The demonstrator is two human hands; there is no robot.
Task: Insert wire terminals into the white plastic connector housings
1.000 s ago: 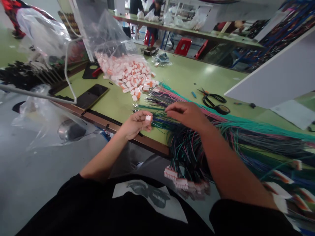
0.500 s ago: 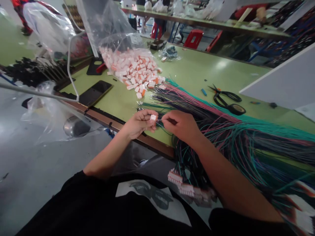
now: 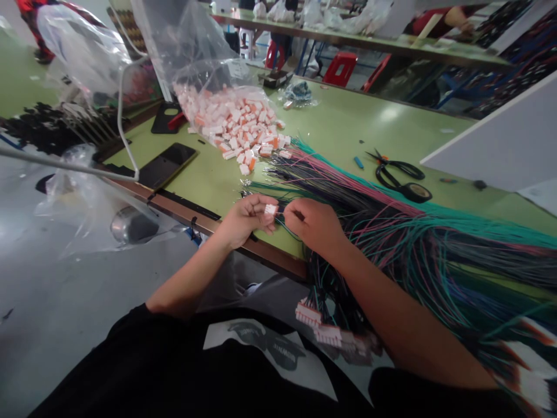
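Note:
Between the thumb and fingers of my left hand point(image 3: 249, 222) is a small white and orange connector housing point(image 3: 270, 209). My right hand point(image 3: 312, 225) is closed in a pinch just right of it, on a thin wire point(image 3: 281, 213) that reaches the connector's right side. Whether the wire's tip is inside the housing is too small to tell. Beyond my hands lies a long bundle of green, pink and black wires point(image 3: 365, 194). A heap of loose connector housings point(image 3: 243, 125) spills from a clear plastic bag point(image 3: 198, 55). Finished-looking wired connectors point(image 3: 324, 328) hang over the table's front edge.
Black-handled scissors point(image 3: 398, 168) and a roll of black tape point(image 3: 415, 192) lie behind the wires. A phone point(image 3: 169, 164) lies at the table's left edge. A white panel point(image 3: 500, 139) stands at the right. A bent white rod point(image 3: 120, 110) crosses at the left.
My right hand has shifted very slightly left, toward the connector. The left hand still holds the housing in nearly the same place. The whole view has drifted a little.

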